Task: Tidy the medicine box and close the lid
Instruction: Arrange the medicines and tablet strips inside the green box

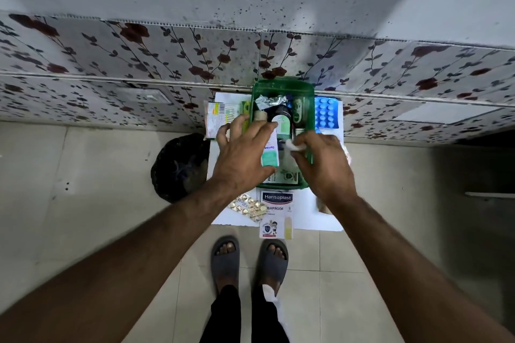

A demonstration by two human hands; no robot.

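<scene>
Head view: looking straight down at a small white table (328, 220) with a green medicine box (308, 86) open on it, set toward the far edge.
Left of the box: one carton (220, 114) lies at the table's far-left corner, partly under the left hand's fingertips.
Left hand (242, 159): closed around one white-and-teal tube (271, 152), pinched along its side.
Tube axis: long axis runs near to far, cap end pointing into the box, tail toward the person (so it should slide in lengthwise).
Box from the grip: directly ahead and slightly right of the left hand; the tube's far end already overlaps the box opening.
Right hand (324, 164): holds one small white wad (294, 145), probably cotton, over the box's right wall; it is as near the box as the left.
Near edge: one foil blister strip (248, 207), one Hansaplast pack (277, 203), one small printed card (271, 228).
Far-right corner: one blue blister sheet (326, 113).
Lid: none clearly visible, so closing looks a late step.
</scene>
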